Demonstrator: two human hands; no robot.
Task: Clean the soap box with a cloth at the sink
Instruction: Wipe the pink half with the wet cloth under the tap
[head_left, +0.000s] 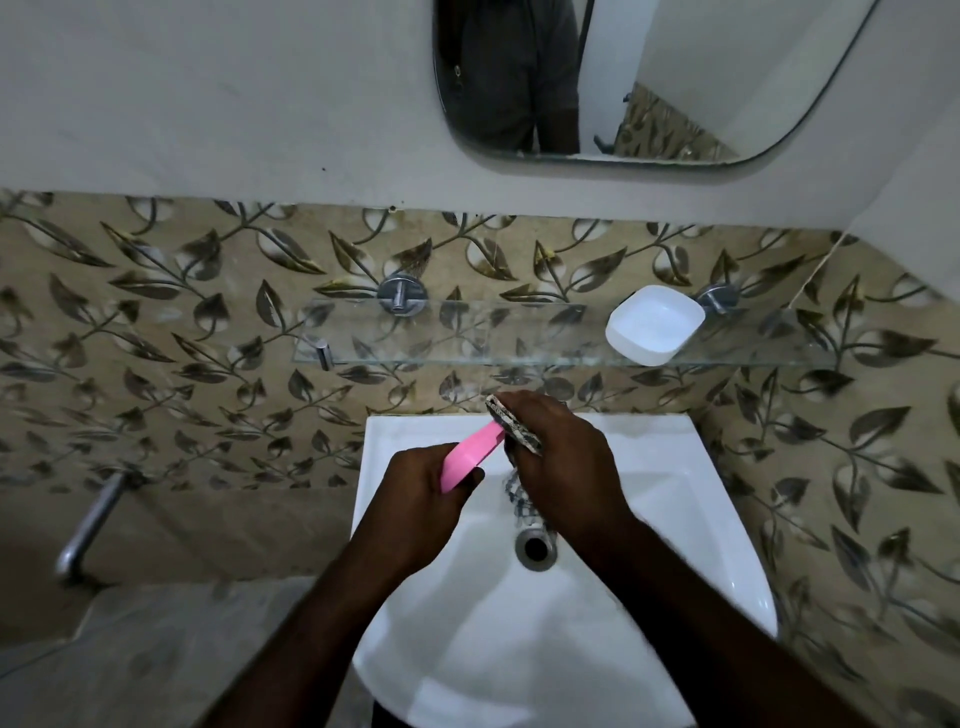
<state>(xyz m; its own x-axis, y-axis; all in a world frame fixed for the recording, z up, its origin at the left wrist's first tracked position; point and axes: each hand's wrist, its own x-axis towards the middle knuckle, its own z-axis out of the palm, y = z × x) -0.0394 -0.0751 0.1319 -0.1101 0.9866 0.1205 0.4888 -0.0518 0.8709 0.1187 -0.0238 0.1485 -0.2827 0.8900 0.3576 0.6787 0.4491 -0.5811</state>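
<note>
Over the white sink (701, 499), my left hand (421, 493) grips the lower end of a pink soap box part (470, 456), tilted up to the right. My right hand (563, 457) holds a checked grey cloth (514, 428) pressed against the pink part's upper end. A tail of the cloth hangs down toward the drain (535, 548). A white soap box part (653, 323) sits upright on the glass shelf (441, 332) above the sink.
A mirror (649, 78) hangs on the wall above, showing a person's torso. Leaf-patterned tiles cover the wall behind the shelf. A metal pipe tap (91, 525) juts out at the lower left. The sink's tap is hidden behind my hands.
</note>
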